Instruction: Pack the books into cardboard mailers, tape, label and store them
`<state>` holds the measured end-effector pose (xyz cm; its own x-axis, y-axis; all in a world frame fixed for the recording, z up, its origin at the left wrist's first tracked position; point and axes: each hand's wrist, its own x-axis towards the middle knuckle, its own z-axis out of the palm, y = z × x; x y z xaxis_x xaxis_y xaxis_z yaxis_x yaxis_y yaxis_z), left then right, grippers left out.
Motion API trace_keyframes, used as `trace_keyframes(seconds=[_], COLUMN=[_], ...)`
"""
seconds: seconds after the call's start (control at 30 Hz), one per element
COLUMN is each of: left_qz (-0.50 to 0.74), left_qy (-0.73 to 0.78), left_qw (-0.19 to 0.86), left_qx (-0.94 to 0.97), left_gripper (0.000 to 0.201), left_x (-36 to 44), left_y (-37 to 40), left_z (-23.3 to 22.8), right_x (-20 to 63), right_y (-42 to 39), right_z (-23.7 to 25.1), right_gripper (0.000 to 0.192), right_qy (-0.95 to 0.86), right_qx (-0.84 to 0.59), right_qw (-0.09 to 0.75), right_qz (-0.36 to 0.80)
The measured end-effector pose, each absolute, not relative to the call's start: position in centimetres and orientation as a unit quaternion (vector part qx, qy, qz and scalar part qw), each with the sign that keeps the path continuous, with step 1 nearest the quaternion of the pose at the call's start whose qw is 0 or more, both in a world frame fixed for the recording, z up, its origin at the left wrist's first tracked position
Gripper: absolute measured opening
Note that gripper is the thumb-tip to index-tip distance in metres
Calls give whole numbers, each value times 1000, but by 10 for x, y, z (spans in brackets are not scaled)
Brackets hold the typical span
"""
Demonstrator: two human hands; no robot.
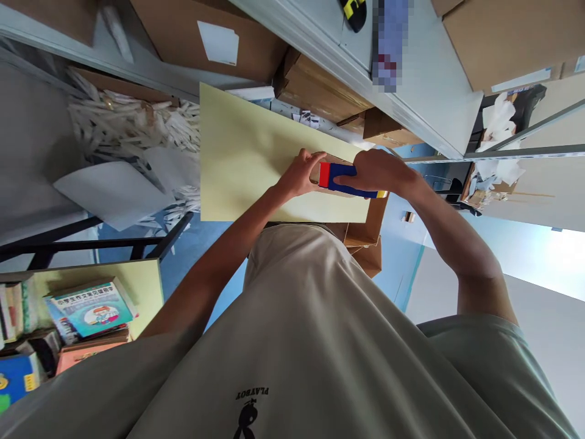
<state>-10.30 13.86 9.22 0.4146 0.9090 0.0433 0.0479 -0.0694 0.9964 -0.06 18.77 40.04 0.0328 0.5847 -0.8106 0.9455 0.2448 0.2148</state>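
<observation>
Leftmost, stacked books (89,310) with colourful covers on a yellow surface, low in the head view. Above them, a grey sheet (112,192) lying against a heap of shredded white paper (132,125). Further right, a pale yellow board (249,164), broad and flat, spread across the middle. At its right end, left hand (299,175) curled, fingers bent over the near edge of a small brown cardboard piece (315,171), thumb up against it; firmness of the grip impossible to tell. Just beside and touching, a blue tape dispenser (350,180) with a red end facing left and a yellow tip to the right, lying over the board's right end. Right hand (379,174) closed around that dispenser, fingers wrapped over its top. Beyond, brown cartons (320,85) on grey shelving (411,97).
</observation>
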Motion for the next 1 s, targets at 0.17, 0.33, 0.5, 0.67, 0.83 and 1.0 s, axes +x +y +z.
trace_keyframes(seconds=[0.17, 0.33, 0.5, 0.67, 0.83, 1.0], left_qz=[348, 331, 341, 356, 338, 319], left_qy=[387, 392, 424, 444, 446, 479], left_qw=[551, 554, 552, 547, 562, 544], left_qx=[652, 656, 633, 614, 609, 611], left_gripper=[126, 91, 40, 36, 43, 55], left_x=[-96, -92, -87, -88, -94, -101], left_y=[138, 149, 149, 137, 129, 128], left_z=[97, 87, 66, 56, 57, 62], right_x=[2, 13, 26, 47, 94, 134], right_y=[185, 179, 182, 187, 190, 195], right_z=[400, 395, 388, 385, 363, 317], right_gripper=[70, 68, 73, 74, 72, 79], right_qy=[659, 669, 671, 658, 622, 604], right_qx=[574, 574, 583, 588, 595, 604], right_qw=[440, 424, 401, 414, 449, 452], right_qz=[-207, -207, -222, -223, -239, -259])
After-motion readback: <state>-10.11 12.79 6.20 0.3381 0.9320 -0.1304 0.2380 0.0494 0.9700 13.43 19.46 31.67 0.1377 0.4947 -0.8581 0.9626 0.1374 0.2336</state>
